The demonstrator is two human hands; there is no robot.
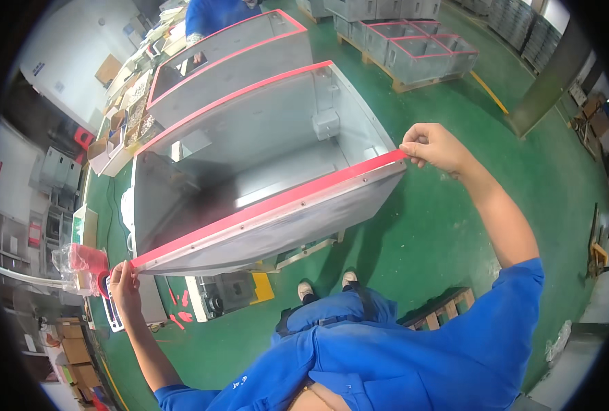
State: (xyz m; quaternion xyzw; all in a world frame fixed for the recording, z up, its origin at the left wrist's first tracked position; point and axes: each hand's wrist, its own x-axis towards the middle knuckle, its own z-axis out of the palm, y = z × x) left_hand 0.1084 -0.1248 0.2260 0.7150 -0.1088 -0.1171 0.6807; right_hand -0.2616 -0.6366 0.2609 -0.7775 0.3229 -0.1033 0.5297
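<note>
In front of me stands a large open-topped grey metal box (249,161), with pink-red strips along its far and near rims. A strip of pink-red tape (277,204) runs straight along the near rim, above a row of small screws. At the near right corner my right hand (433,147) pinches the tape's end, fingers closed. My left hand (125,286) is closed around the tape at the near left corner. A red ring, apparently the tape roll (103,283), shows beside it, partly hidden by the fingers. Inside the box is a small grey block (325,123).
Behind stands another grey box (236,72) with pink-red edging, and a person in blue (215,15) is beyond it. Similar boxes (421,58) sit on a pallet at far right. A pillar (551,82) rises at right. Tape scraps (184,316) lie on the green floor.
</note>
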